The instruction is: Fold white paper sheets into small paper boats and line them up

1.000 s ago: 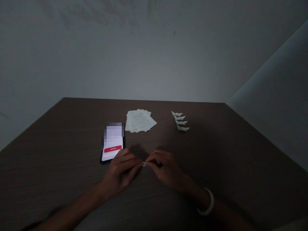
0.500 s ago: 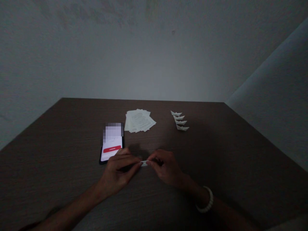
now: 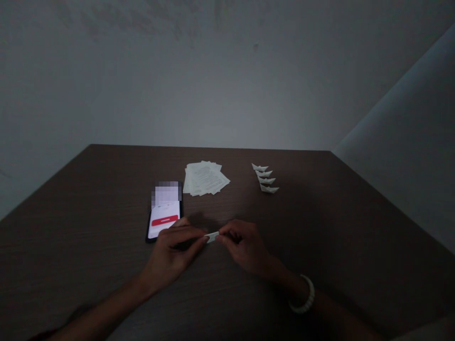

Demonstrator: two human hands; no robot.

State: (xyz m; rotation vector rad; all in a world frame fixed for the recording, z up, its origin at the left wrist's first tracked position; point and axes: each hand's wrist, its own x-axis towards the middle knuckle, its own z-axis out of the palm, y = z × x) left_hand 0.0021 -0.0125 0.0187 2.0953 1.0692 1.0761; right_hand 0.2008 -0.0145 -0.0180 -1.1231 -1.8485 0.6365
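Both hands meet at a small folded strip of white paper, each pinching one end between thumb and forefinger. The left hand is clamped on the strip's left end and the right hand on its right end, so the strip spans the short gap between the fingertips, tilted slightly up toward the right. A white beaded bracelet circles the wrist behind the right-hand grip. Just left of the grip and a little beyond it lies a phone, its screen lit with a red bar; the left hand covers its near right corner, and whether they touch is hard to tell. Straight beyond the grip, a fanned pile of printed sheets rests on the dark wooden table. Farther to the right beyond the grip, four paper boats stand in a close row.
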